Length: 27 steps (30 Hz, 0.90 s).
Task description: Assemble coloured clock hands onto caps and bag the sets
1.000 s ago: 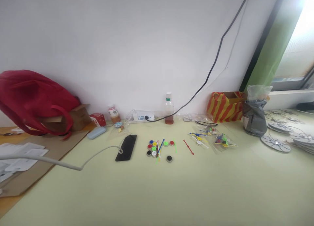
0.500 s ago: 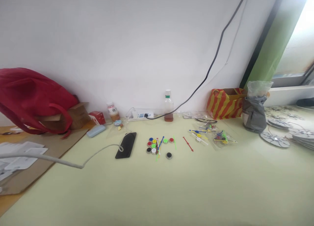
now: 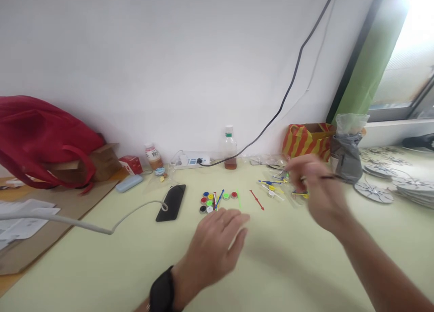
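Note:
My left hand [image 3: 217, 239] is palm down above the near side of the table, its fingers stretched out and the thumb apart. It covers the spot where a black round disc lay. Just beyond it sits a group of small coloured round discs [image 3: 209, 203], with a blue arrow pointer [image 3: 220, 197] and other thin pointers beside them. A red arrow pointer [image 3: 257, 200] lies further right. My right hand [image 3: 317, 192], blurred, is raised in front of the bagged parts, fingers closed on a thin dark stick-like piece [image 3: 328, 177].
A black phone [image 3: 171, 203] with a grey cable lies left of the discs. Along the wall stand a bottle of brown liquid [image 3: 231, 153], a power strip [image 3: 190, 161] and a striped bag [image 3: 305, 138]. Stacked round plates [image 3: 418, 187] are at the right, a red backpack [image 3: 44, 140] at the left.
Both hands have come into view from below. The left now hides the black disc; the right has come up before the bagged parts with a thin dark piece. The view has shifted slightly.

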Tool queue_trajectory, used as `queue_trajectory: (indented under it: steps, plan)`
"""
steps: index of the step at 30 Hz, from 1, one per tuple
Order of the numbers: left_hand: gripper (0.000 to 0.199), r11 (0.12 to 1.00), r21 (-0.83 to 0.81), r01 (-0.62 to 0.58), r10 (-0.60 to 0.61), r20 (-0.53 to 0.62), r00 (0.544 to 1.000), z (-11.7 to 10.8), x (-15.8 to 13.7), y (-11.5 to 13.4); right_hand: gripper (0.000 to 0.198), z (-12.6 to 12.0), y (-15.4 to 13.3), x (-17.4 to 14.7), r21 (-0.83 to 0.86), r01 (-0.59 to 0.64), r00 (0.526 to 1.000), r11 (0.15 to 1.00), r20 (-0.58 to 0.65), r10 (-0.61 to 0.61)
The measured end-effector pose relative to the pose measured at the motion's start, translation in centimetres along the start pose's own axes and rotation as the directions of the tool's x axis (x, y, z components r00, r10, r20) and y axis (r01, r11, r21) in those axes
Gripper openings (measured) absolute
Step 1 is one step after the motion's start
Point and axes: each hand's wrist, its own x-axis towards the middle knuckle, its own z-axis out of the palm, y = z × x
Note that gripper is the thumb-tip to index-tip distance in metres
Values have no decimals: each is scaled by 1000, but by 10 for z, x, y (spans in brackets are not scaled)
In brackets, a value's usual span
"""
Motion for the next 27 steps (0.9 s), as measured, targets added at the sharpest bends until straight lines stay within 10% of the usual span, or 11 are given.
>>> queue_trajectory:
  steps: [7,14,19,27]
  plan:
    - [9,978,73,194,-207,324,923,60,-1,-62,27,73,57,-26,-44,-176,878,983,444,177]
    - [19,734,-396,552,-512,213,833,72,-11,-72,32,97,50,-41,193,-172,895,966,440,72]
    - [26,472,-681,560,-539,280,795,72,-7,-67,28,105,33,-51,326,-238,888,915,455,69]
    - [26,431,-735,524,-466,316,827,68,-9,-62,19,108,36,-56,297,-202,886,933,462,44]
